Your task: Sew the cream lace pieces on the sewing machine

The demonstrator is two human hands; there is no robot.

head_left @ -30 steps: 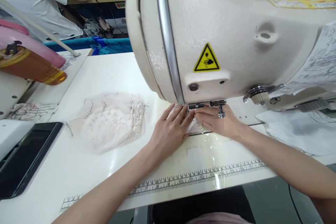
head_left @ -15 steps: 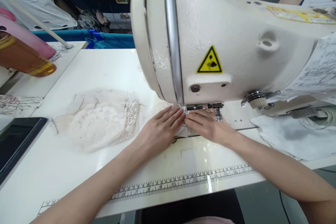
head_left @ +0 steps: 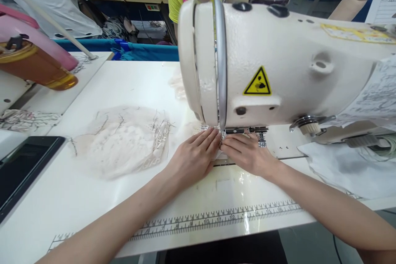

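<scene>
Lace strip (head_left: 221, 135) runs away under the machine (head_left: 278, 62); left hand (head_left: 194, 157) and right hand (head_left: 246, 152) press it flat, fingers extended.

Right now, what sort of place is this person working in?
Most likely a garment sewing workshop. An industrial sewing machine stands on a white table with a printed ruler strip, both hands feed a small lace piece under it, and other people work at benches behind.
</scene>
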